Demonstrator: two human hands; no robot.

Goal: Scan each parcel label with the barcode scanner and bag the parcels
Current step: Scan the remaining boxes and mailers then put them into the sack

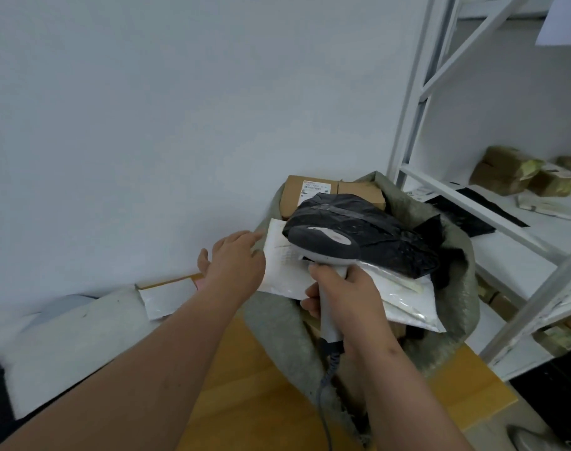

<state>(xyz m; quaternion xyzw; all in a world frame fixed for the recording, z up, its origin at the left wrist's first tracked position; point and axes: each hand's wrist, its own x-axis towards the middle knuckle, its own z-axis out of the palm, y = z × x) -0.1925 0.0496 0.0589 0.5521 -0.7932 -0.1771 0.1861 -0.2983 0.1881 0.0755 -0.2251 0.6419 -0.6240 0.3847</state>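
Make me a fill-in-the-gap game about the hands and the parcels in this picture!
1. The right hand grips the barcode ____.
2. The left hand touches a ____ parcel with straight fingers.
3. The parcels lie in a grey-green ____.
4. The cardboard box at the back carries a white ____.

Missing words: scanner; white; sack; label
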